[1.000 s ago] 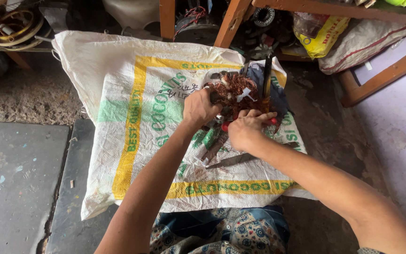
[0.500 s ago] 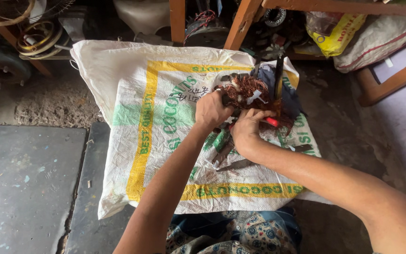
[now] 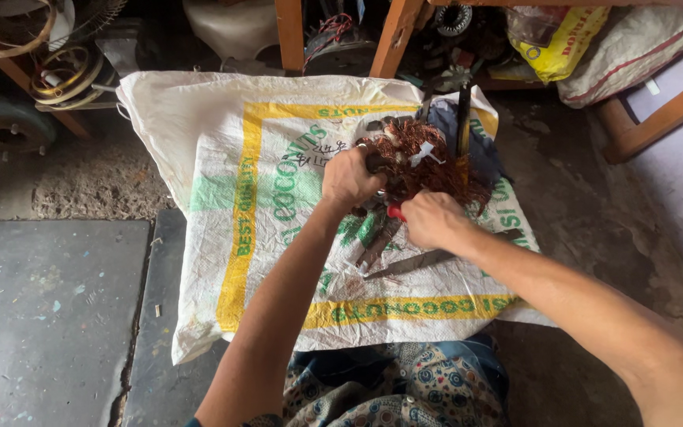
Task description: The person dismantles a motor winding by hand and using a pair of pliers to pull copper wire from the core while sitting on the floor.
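Note:
A tangled bundle of copper wire lies on a white woven sack spread on the floor. My left hand is closed on the near left edge of the bundle. My right hand grips a red-handled tool whose head is hidden against the wire. Between and below the hands lie a dark metal blade and another flat metal tool on the sack.
A black-handled tool stands beside the wire. Wooden legs rise beyond the sack. Coils and motor parts sit at the far left, yellow and white bags at the far right. Patterned cloth covers my lap.
Both hands stay on the wire bundle; the left hand has shifted slightly up onto its edge. The view has drifted, so the sack sits lower and more central.

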